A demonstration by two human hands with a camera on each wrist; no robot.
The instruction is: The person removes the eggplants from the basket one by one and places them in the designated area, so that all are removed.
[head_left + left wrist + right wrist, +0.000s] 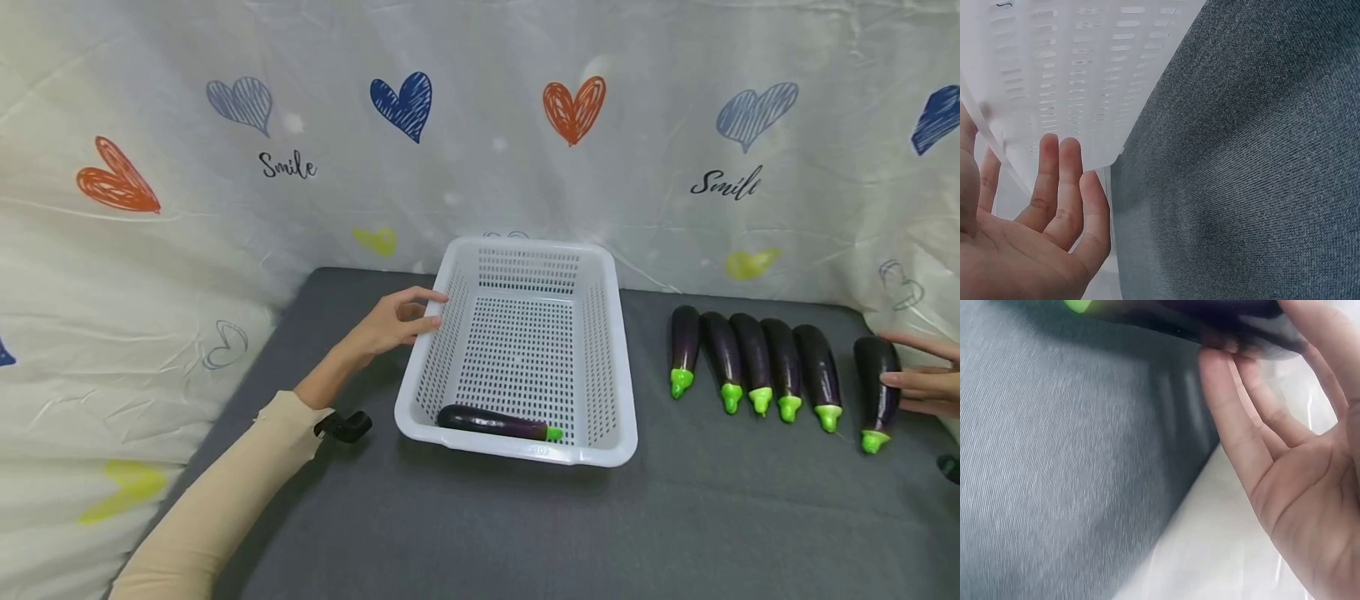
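Observation:
A white plastic basket with slotted walls stands on the dark cloth. One eggplant, deep purple with a green stem end, lies along the near side of its floor. At the basket's left rim my left hand holds the edge between thumb and index finger. The other fingers bend beside the outer wall in the left wrist view. Far right, my right hand pinches another eggplant by its side. The right wrist view has the thumb over this eggplant and fingertips against its underside.
Several more eggplants lie side by side in a row between the basket and my right hand, green ends toward me. Grey cloth covers the table. A pale curtain with printed hearts hangs behind and at the left.

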